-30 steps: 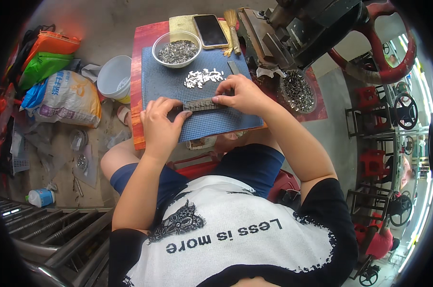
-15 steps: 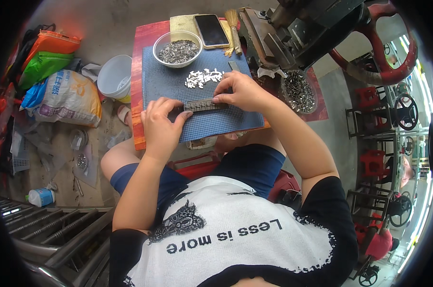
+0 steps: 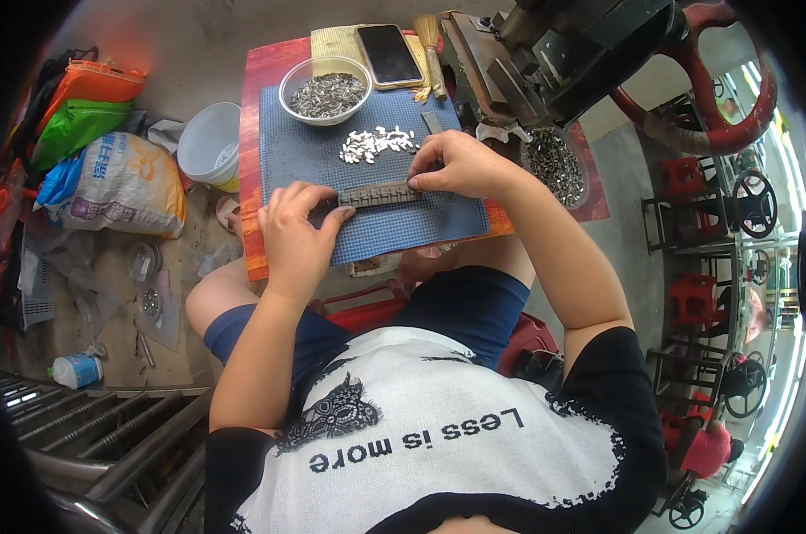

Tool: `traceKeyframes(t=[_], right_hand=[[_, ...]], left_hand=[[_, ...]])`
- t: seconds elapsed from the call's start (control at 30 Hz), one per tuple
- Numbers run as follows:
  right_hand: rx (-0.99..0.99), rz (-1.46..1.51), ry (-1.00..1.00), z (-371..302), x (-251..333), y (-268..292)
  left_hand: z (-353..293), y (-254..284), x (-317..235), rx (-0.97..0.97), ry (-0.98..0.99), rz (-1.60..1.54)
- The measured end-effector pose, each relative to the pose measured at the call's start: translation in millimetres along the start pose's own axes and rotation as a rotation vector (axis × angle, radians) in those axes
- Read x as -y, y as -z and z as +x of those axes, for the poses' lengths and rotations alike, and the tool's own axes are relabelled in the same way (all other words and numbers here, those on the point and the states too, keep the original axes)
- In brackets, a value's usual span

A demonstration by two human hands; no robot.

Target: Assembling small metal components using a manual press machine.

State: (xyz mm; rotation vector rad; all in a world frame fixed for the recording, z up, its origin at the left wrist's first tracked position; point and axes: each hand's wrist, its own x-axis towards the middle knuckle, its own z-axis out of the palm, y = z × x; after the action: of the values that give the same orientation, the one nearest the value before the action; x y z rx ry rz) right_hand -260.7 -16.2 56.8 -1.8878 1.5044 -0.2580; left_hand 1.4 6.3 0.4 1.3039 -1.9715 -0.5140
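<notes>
A slotted grey metal bar (image 3: 381, 195) with a row of notches lies across the blue ribbed mat (image 3: 296, 160). My left hand (image 3: 292, 222) grips its left end between thumb and curled fingers. My right hand (image 3: 452, 167) is at the bar's right end, thumb and fingers pinched together; whatever they hold is too small or hidden to make out. Just beyond the bar is a loose pile of small white pieces (image 3: 376, 144). Farther back stands a clear bowl (image 3: 285, 93) filled with small grey metal parts (image 3: 327, 95).
A phone (image 3: 390, 55), a short brush (image 3: 430, 53) and a flat metal strip (image 3: 432, 123) lie toward the back right. A heavy press (image 3: 545, 71) with a red handwheel (image 3: 750, 125) stands right, above a tray of dark metal parts (image 3: 554, 169). A white bucket (image 3: 209, 142) stands left.
My right hand has shifted slightly right along the bar, uncovering more notches. My left hand keeps its hold on the left end. The whole view has moved a little.
</notes>
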Motion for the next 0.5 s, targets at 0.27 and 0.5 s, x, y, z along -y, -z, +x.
traceKeyframes(t=[0.27, 0.5], right_hand=[[-0.008, 0.053, -0.044, -3.2, 3.0, 0.9], [0.022, 0.049, -0.057, -10.0, 1.2, 5.4]], left_hand=[[-0.3, 0.7, -0.3, 0.006, 0.01, 0.002], [0.1, 0.5, -0.4, 0.005, 0.002, 0.002]])
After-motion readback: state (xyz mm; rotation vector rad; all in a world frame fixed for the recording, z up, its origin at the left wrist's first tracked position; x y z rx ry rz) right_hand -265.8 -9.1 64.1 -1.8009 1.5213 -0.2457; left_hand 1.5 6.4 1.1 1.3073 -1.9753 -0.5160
